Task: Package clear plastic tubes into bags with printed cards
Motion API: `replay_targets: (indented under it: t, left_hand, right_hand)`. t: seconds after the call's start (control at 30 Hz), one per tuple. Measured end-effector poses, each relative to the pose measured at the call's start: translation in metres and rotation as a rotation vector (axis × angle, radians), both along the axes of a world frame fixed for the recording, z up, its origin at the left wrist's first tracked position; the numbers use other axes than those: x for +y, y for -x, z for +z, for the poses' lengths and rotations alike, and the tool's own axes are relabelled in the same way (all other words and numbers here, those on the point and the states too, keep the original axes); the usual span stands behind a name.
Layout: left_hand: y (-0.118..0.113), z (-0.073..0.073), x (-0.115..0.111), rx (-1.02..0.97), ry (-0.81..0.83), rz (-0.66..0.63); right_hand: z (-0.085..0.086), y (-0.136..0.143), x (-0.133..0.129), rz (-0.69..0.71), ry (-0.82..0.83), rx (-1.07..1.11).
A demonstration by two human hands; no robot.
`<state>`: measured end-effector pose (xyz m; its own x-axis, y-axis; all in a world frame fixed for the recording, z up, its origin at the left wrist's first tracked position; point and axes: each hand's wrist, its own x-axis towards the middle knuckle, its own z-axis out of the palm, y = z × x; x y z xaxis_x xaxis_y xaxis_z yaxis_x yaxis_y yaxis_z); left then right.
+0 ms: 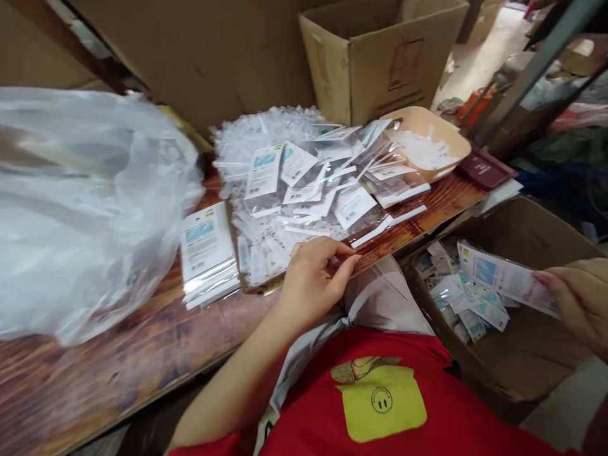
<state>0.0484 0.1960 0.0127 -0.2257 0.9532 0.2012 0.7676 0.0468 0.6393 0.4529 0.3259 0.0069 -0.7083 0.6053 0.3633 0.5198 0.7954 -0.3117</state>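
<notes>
My right hand, at the right edge, grips a flat clear packet with a white and blue printed card inside. The packet is held over an open cardboard box, where several similar packets lie loosely. My left hand is at the table's front edge, fingers curled and thumb close to the fingertips; anything between them is hidden. Just beyond it, small clear plastic pieces fill a shallow tray, with printed packets scattered on top. To the left lies a neat stack of packets.
A large translucent plastic bag bulges over the table's left side. Behind the heap stands an open carton. A peach basin with white pieces sits at the right, beside a dark red lid-like object. A slanted metal post rises at the right.
</notes>
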Motion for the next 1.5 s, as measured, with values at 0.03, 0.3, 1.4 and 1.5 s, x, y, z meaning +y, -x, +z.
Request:
replay_targets:
  t: [0.03,0.3,1.4,1.5]
  left_hand:
    - [-0.006,-0.007,0.003,0.066,-0.025,0.006]
    - [-0.012,-0.04,0.032,0.441,-0.113,0.147]
    - [-0.026,-0.027,0.024,-1.319,0.323,0.291]
    - [-0.026,-0.026,0.025,-1.315,0.338,0.309]
  right_hand:
    - [-0.007,0.003,-0.006,-0.101,-0.147,-0.117]
    - [-0.042,0.079,0.003,-0.087,-0.316,-0.09]
    - [-0.019,0.232,0.013,0.609,0.254,0.144]
    - [-0.02,0.231,0.012,0.597,0.256,0.132]
